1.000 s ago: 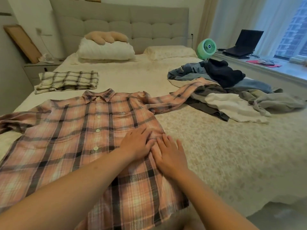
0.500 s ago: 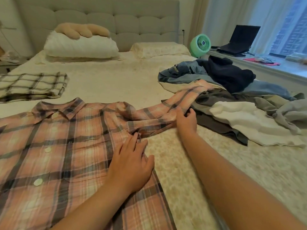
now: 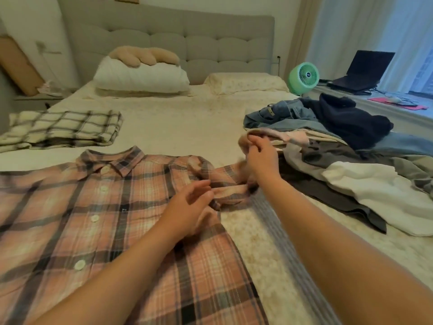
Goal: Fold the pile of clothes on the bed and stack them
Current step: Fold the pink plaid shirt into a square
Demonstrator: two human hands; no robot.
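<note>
Two hands: right hand (image 3: 260, 158) fingers grip plaid shirt (image 3: 93, 221) sleeve, lifted; left hand (image 3: 187, 207) open beside armpit.

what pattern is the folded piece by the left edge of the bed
Cream with a dark grid check, on the folded cloth; the head view shows it clearly.

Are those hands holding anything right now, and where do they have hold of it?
The right hand grips the plaid shirt by its sleeve, lifted off the bed. The left hand holds nothing, its fingers relaxed above the shirt's side.
</note>
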